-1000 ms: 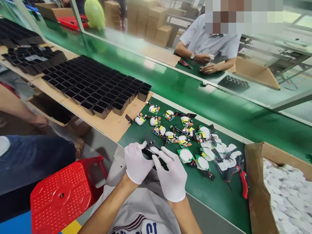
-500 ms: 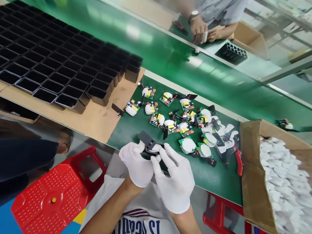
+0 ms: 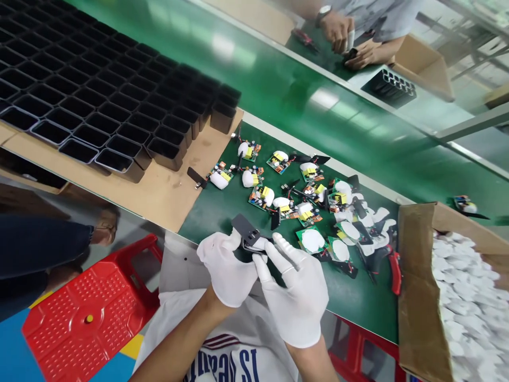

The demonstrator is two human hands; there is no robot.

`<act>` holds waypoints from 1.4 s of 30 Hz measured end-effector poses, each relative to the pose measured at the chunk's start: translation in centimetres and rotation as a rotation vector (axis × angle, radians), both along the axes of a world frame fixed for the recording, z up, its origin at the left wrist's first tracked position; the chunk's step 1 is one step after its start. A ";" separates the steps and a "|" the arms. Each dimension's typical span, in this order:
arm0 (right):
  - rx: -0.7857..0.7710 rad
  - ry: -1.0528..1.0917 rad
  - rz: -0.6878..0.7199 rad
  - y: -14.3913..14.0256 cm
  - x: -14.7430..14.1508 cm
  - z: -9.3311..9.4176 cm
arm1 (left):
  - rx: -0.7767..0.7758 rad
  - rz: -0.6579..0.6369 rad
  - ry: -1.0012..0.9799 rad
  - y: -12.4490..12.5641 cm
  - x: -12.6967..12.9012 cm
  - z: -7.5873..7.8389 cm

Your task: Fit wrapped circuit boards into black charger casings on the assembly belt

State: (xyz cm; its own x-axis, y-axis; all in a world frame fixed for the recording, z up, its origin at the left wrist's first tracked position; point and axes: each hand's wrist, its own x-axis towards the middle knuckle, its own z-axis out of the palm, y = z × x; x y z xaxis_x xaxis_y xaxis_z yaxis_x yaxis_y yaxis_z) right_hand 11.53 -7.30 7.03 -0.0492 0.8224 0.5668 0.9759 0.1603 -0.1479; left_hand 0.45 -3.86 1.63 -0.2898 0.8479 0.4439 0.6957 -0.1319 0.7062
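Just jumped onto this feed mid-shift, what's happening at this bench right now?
A person in white gloves holds a small black part with both hands, the left hand and the right hand meeting over the near edge of the green mat. Just beyond lie scattered small circuit boards with white pads, and red-handled cutters. Rows of black housings sit on cardboard to the left, a cardboard box of white pieces to the right. Across the green belt, another person's hands work on something small.

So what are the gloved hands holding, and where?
Both the left hand and right hand grip a small black plug piece by its lower end.
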 end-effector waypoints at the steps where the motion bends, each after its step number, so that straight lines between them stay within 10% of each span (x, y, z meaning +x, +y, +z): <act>1: 0.019 0.027 -0.020 0.0 0.1 -0.1 | -0.001 0.004 0.001 0.0 0.1 0.0; 32: 0.030 0.150 0.323 3.3 3.1 -1.0 | 0.071 -0.026 0.103 0.5 -0.5 0.5; 42: -0.105 0.004 0.369 3.6 2.0 -1.6 | 0.058 -0.235 0.170 1.2 -3.1 0.3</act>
State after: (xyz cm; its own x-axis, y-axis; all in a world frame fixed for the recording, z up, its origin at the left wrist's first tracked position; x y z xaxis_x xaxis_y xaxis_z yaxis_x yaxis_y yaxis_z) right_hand 13.49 -3.67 5.46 -0.3507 0.8033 0.4814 0.8548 0.4846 -0.1858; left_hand -2.63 -2.70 1.96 -0.0062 0.8547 0.5191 0.7491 -0.3399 0.5686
